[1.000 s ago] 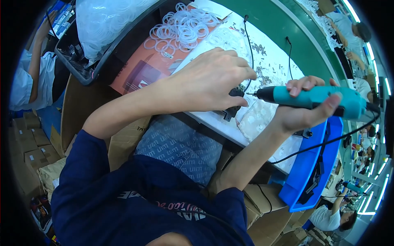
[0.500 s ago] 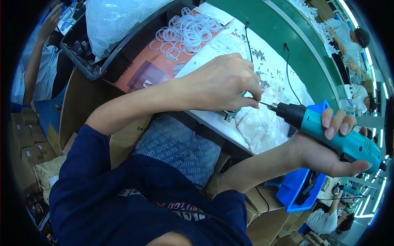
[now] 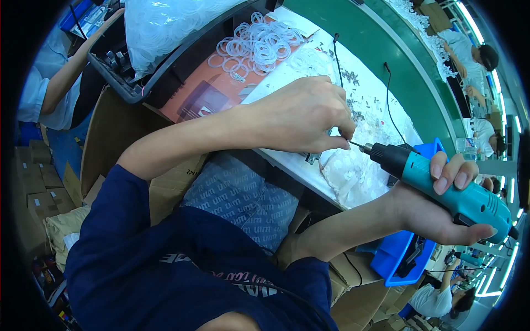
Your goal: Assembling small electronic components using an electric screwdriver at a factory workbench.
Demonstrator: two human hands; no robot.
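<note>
My right hand (image 3: 441, 207) grips a teal electric screwdriver (image 3: 441, 185) with a black nose, its thin bit pointing left. My left hand (image 3: 303, 118) is pinched shut at the bit's tip, thumb and forefinger closed on something too small to make out. Both hands hover over the white worktop (image 3: 309, 71), above a small metal part (image 3: 313, 158) and a heap of clear plastic bags (image 3: 353, 174).
Clear plastic rings (image 3: 259, 44) lie on an orange sheet (image 3: 212, 91). A black bin holds a big plastic bag (image 3: 165, 22). Small screws are scattered by two black cables (image 3: 386, 94). A blue tray (image 3: 403, 256) hangs at the bench's edge. Other workers sit at left and far right.
My right hand has swung the screwdriver from level over the bench down to the right, so its bit now meets my left fingertips. My left hand stayed almost in place.
</note>
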